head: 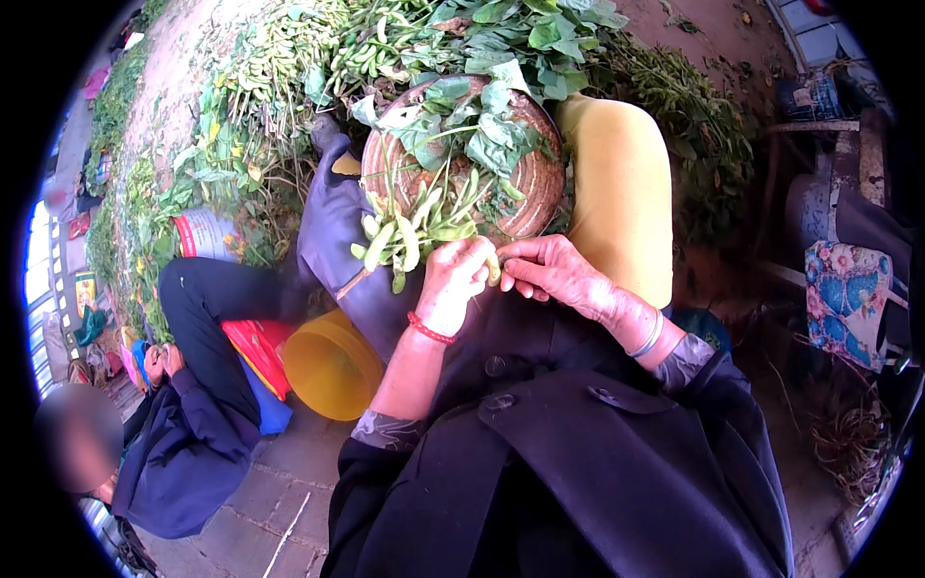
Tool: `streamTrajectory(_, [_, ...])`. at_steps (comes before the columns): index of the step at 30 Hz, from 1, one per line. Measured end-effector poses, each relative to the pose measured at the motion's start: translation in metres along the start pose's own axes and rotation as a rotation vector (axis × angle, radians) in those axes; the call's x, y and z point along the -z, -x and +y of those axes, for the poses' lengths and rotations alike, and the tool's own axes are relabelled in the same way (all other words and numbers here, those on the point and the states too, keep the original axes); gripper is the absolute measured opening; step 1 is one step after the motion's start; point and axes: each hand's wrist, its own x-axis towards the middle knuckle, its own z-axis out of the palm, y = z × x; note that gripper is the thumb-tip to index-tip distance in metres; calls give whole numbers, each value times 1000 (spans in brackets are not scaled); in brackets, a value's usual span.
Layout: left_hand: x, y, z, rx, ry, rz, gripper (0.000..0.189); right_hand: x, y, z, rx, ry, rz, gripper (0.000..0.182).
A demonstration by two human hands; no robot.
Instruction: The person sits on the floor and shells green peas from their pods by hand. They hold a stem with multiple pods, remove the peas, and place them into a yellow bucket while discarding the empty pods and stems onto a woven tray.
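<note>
My left hand [455,278], with a red bracelet at the wrist, grips a cluster of green soybean pods [408,242] on their stems. My right hand [567,273], wearing a pale bangle, has its thumb and forefinger closed at a single soybean pod [493,269] beside my left fingers. Beyond both hands, a round brown ridged basin [376,155] holds large green leaves [498,137] and stem scraps. Part of the pod cluster hangs over the basin's near side.
Heaped soybean plants [282,65] spread beyond the basin. A smooth yellow object [621,195] stands right of it. At left lie a yellow bucket [332,365] and a seated person [195,448] in dark clothes. A floral-patterned cloth [847,303] is at far right.
</note>
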Motion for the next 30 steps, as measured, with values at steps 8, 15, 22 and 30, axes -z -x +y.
streamTrajectory(8, [5,1,9,41,-193,-113,5,0,-3,-12,-29,116,-49,15])
streamTrajectory(15, [14,4,19,42,-143,-228,12,6,2,-15,-228,-195,-106,17])
streamTrajectory(22, [15,-2,-4,26,113,-138,19,0,0,0,122,232,2,24])
streamTrajectory(30, [1,-7,-15,-5,93,163,15,-18,4,19,217,365,283,13])
